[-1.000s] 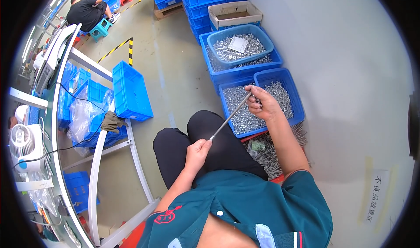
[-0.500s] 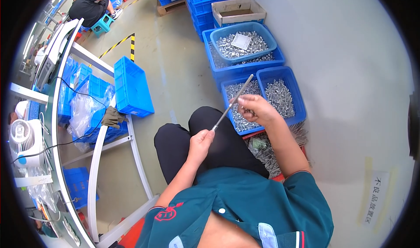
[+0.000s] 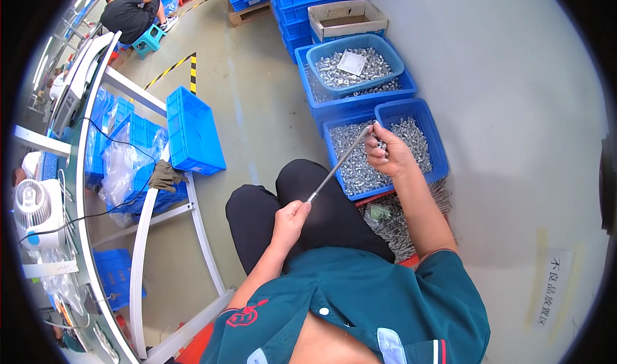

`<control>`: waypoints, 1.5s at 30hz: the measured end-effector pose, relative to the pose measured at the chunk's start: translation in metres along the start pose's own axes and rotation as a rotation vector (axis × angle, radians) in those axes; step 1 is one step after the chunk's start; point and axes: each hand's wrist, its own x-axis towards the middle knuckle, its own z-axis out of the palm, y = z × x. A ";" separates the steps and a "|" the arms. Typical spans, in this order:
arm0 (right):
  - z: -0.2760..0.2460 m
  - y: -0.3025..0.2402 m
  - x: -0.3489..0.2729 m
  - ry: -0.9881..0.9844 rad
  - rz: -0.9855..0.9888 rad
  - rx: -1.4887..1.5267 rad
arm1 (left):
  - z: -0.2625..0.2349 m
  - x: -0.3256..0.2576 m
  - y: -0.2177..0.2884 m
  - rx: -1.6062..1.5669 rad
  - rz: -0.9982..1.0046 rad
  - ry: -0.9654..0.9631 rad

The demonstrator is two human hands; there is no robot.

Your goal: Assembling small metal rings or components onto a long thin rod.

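The left hand (image 3: 290, 217), low in the middle of the frame above the person's dark-trousered knee, is closed around the lower end of a thin grey metal rod (image 3: 339, 165). The rod slants up to the right, and its top end meets the right hand (image 3: 387, 155), which sits right of centre over a blue bin (image 3: 437, 147). The right hand's fingers (image 3: 379, 147) are curled and pinched at the rod's tip, holding a few small silvery parts there; exactly how many cannot be told.

The bin has two compartments, both filled with small shiny metal parts (image 3: 355, 165); the rod's upper end and the right hand hang above the divide between them. Just above it in the frame stands a second bin of the same parts, with a round blue basin (image 3: 389, 49) resting on top, also full and carrying a white slip of paper (image 3: 352, 62). A cardboard box (image 3: 347, 17) sits at the top centre, in front of stacked blue crates.

Lower right of the two-part bin, beside the right forearm, a heap of thin metal rods (image 3: 393, 226) lies on the floor.

To the left an empty blue crate (image 3: 193, 133) stands on the floor by a white tube frame (image 3: 144, 235). In the upper left corner another person (image 3: 132, 14) sits on a small stool
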 end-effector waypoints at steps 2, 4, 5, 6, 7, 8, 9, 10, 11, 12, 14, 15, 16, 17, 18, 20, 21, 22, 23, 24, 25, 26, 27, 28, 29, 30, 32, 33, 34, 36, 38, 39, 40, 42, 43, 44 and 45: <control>-0.002 -0.003 0.001 -0.007 -0.007 -0.007 | 0.000 -0.001 0.000 -0.002 0.016 -0.003; 0.000 -0.006 0.001 -0.022 -0.028 -0.005 | -0.001 -0.001 -0.005 0.013 0.032 -0.015; 0.000 -0.007 0.001 -0.022 -0.029 -0.006 | -0.001 0.000 -0.005 0.028 0.046 -0.028; 0.002 -0.009 0.000 0.003 -0.032 -0.086 | -0.001 0.000 -0.005 0.027 0.047 -0.028; 0.004 -0.011 0.000 0.029 -0.035 -0.165 | -0.001 0.000 -0.004 0.047 0.042 -0.033; 0.006 -0.013 0.000 0.030 -0.034 -0.165 | -0.001 0.000 -0.003 0.066 0.035 -0.037; 0.008 -0.015 0.000 0.042 -0.032 -0.260 | -0.001 -0.001 -0.004 0.066 0.034 -0.037; 0.011 -0.017 -0.001 0.054 -0.029 -0.355 | -0.001 0.000 -0.006 0.091 0.050 -0.009; 0.013 -0.020 -0.001 0.055 -0.029 -0.355 | -0.001 0.000 -0.003 0.116 0.065 0.018; 0.016 -0.024 -0.003 0.076 -0.028 -0.476 | -0.001 0.000 0.001 0.116 0.065 0.018; 0.022 -0.027 -0.005 0.097 -0.027 -0.598 | -0.004 -0.002 0.009 0.200 0.074 0.042; 0.025 -0.027 -0.005 0.088 -0.041 -0.598 | -0.004 -0.002 0.010 0.199 0.076 0.042; 0.028 -0.027 -0.006 0.079 -0.054 -0.597 | -0.004 -0.002 0.011 0.200 0.089 0.050; 0.031 -0.028 -0.006 0.077 -0.056 -0.599 | -0.005 -0.002 0.011 0.201 0.104 0.059; 0.033 -0.029 -0.006 0.085 -0.061 -0.652 | -0.005 -0.002 0.011 0.201 0.106 0.059; 0.038 -0.030 -0.006 0.092 -0.066 -0.706 | -0.005 -0.003 0.010 0.251 0.121 0.074; 0.040 -0.031 -0.007 0.115 -0.077 -0.793 | -0.006 -0.002 0.011 0.251 0.123 0.075; 0.041 -0.031 -0.007 0.138 -0.088 -0.879 | -0.006 -0.002 0.011 0.265 0.129 0.078; 0.041 -0.031 -0.008 0.138 -0.089 -0.880 | -0.005 -0.001 0.012 0.278 0.135 0.081; 0.041 -0.030 -0.008 0.155 -0.091 -0.899 | -0.004 -0.001 0.014 0.277 0.136 0.080; 0.041 -0.029 -0.008 0.172 -0.093 -0.918 | -0.004 0.000 0.016 0.320 0.158 0.105; 0.045 -0.026 -0.006 0.176 -0.074 -0.967 | -0.004 -0.001 0.017 0.364 0.178 0.129; 0.049 -0.023 -0.005 0.180 -0.054 -1.015 | -0.004 -0.001 0.015 0.365 0.178 0.127; 0.050 -0.022 -0.005 0.210 -0.049 -1.072 | -0.004 -0.001 0.011 0.315 0.142 0.111; 0.049 -0.022 -0.004 0.208 -0.051 -1.072 | -0.004 0.001 0.008 0.265 0.108 0.097; 0.047 -0.022 -0.004 0.155 -0.040 -0.963 | -0.003 0.002 0.006 0.265 0.110 0.099; 0.041 -0.023 -0.003 0.102 -0.029 -0.857 | 0.000 0.005 0.002 0.042 0.064 0.011; 0.035 -0.022 -0.003 0.030 -0.002 -0.619 | 0.001 0.005 0.003 0.027 0.045 -0.007; 0.032 -0.022 -0.003 -0.041 0.026 -0.380 | 0.001 0.007 0.003 0.024 0.047 -0.006; 0.028 -0.020 -0.003 -0.086 0.054 -0.304 | -0.002 0.008 0.000 0.051 0.033 -0.029; 0.024 -0.017 -0.001 -0.057 0.078 -0.182 | -0.003 0.008 -0.002 0.050 0.032 -0.024; 0.023 -0.016 0.000 -0.057 0.076 -0.181 | -0.004 0.007 -0.002 0.050 0.031 -0.019; 0.021 -0.016 0.000 -0.076 0.097 -0.166 | -0.005 0.006 -0.003 0.051 0.031 -0.020; 0.018 -0.016 0.001 -0.095 0.117 -0.154 | -0.003 0.006 -0.004 0.024 0.055 0.003; 0.016 -0.016 0.001 -0.112 0.099 -0.188 | -0.003 0.005 -0.004 0.024 0.056 0.003; 0.015 -0.017 0.001 -0.130 0.080 -0.220 | -0.004 0.005 -0.003 0.036 0.059 0.002; 0.014 -0.017 0.001 -0.130 0.080 -0.220 | -0.004 0.005 -0.002 0.048 0.061 0.002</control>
